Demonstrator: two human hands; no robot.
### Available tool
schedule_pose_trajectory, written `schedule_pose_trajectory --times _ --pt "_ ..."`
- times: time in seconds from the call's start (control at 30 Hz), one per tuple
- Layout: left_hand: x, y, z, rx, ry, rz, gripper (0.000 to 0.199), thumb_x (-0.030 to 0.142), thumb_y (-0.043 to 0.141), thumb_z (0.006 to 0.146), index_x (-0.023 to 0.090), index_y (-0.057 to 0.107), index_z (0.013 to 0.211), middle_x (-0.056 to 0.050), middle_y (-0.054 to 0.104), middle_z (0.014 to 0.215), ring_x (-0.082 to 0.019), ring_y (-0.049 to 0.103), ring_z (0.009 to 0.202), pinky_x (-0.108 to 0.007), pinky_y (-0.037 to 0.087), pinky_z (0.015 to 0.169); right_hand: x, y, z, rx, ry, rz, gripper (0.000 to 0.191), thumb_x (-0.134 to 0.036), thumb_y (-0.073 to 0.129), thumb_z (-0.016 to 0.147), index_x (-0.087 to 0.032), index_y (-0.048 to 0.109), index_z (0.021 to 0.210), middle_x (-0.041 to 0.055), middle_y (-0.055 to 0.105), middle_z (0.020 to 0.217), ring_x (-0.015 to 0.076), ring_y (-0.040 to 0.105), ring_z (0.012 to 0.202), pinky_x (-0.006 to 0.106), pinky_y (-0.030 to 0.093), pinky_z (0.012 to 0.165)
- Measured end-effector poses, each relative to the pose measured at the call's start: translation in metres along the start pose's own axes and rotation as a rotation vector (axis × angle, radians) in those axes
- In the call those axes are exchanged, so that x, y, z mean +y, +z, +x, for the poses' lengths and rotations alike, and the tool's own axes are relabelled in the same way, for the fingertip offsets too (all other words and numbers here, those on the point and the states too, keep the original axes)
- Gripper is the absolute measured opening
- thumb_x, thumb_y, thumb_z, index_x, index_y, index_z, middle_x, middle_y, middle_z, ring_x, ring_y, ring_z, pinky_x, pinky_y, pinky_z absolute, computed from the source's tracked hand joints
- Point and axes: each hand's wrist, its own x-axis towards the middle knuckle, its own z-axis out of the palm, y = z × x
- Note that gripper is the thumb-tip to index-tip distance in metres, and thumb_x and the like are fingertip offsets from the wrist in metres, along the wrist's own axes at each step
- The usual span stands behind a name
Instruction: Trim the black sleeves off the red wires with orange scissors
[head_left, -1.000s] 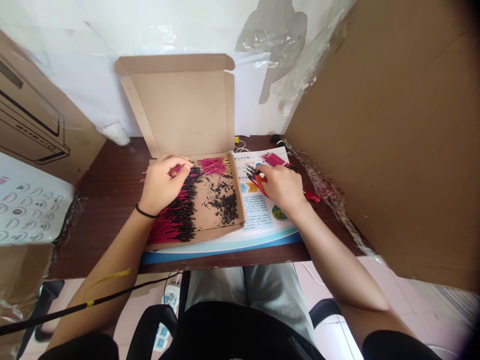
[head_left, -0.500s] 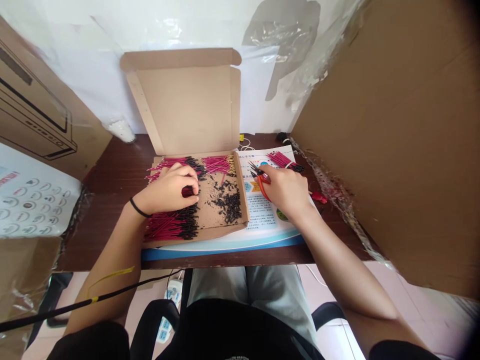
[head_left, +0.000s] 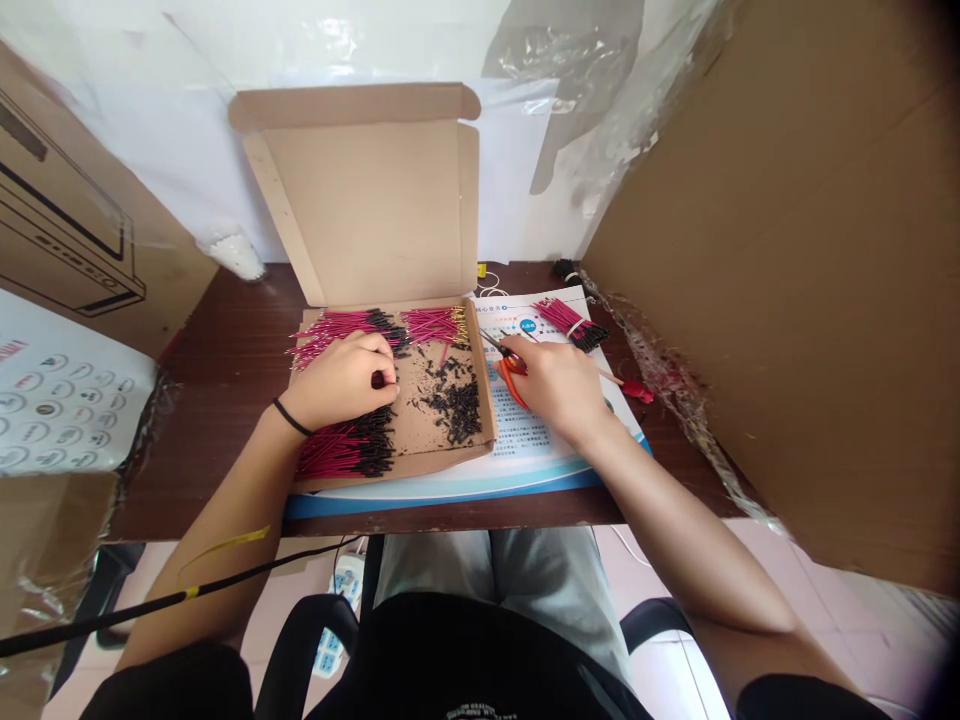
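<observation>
My left hand (head_left: 346,380) is over the left part of an open cardboard box (head_left: 486,400), its thumb and fingertips pinched together. Whatever is between them is too small to make out. Under and around it lie piles of red wires with black ends (head_left: 345,450). In my right hand (head_left: 562,385), just past the box's right wall, are scissors with orange handles (head_left: 513,384), their pointed blades parted and aimed at the box. Black cut bits (head_left: 459,412) are scattered over the box floor, below red wires with gold-coloured ends (head_left: 435,326).
The box lid (head_left: 375,200) stands up against the wall. A banded bundle of red wires (head_left: 571,324) lies on a printed sheet (head_left: 517,440) behind my right hand. Large cardboard panels flank the table (head_left: 202,400). A red-tipped stick (head_left: 636,390) lies at right.
My right hand has moved left with the scissors, bringing the blades close to the box's right wall. My left hand stays over the wires, its fingertips drawn together. The view has shifted slightly.
</observation>
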Motion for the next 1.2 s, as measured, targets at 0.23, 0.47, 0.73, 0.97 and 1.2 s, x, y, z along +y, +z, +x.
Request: schedule_pose_trajectory --times 0.23,0.47,0.73,0.97,1.2 --pt "0.014 -0.013 0.001 0.216 -0.164 -0.259 0.015 0.033 0.064 0.075 0.022 0.071 0.070 -0.002 0.069 0.079 -0.015 0.061 0.069 -0.028 0.049 0.069 -0.003 0.002 0.000 -0.027 0.003 0.029 0.027 -0.032 0.044 0.086 -0.028 0.066 0.102 0.0043 0.072 0.081 0.0183 0.060 0.064 0.029 0.018 0.051" --pt "0.016 -0.025 0.008 0.585 -0.203 -1.033 0.019 0.038 0.059 0.085 0.019 0.063 0.083 -0.001 0.062 0.069 -0.012 0.061 0.067 -0.030 0.054 0.069 -0.001 0.001 0.003 -0.005 0.020 0.135 0.026 -0.036 0.048 0.086 -0.027 0.068 0.100 0.0038 0.071 0.077 0.0175 0.059 0.064 0.027 0.022 0.052" --pt "0.041 -0.019 0.043 0.369 -0.147 -1.129 0.019 0.035 0.058 0.086 0.017 0.067 0.085 0.002 0.047 0.058 -0.006 0.040 0.048 -0.020 0.032 0.044 -0.009 -0.006 0.039 0.060 -0.138 0.588 0.037 -0.039 0.059 0.081 -0.022 0.065 0.113 -0.0010 0.064 0.066 0.0119 0.052 0.057 0.026 0.036 0.059" --pt "0.045 0.030 0.033 0.271 -0.191 -1.241 0.023 0.038 0.058 0.085 0.018 0.066 0.092 0.001 0.051 0.063 -0.006 0.039 0.049 -0.021 0.028 0.045 -0.016 0.019 0.042 0.156 -0.121 0.648 0.030 -0.030 0.060 0.079 -0.018 0.064 0.106 0.0022 0.065 0.078 0.0141 0.055 0.069 0.026 0.040 0.065" --pt "0.047 0.037 0.030 0.351 -0.247 -1.132 0.019 0.035 0.057 0.085 0.018 0.058 0.093 0.002 0.058 0.065 -0.007 0.046 0.052 -0.021 0.035 0.050 -0.017 0.031 0.035 0.072 -0.117 0.681 0.022 -0.022 0.057 0.078 -0.018 0.065 0.098 0.0001 0.064 0.072 0.0121 0.052 0.060 0.025 0.040 0.060"
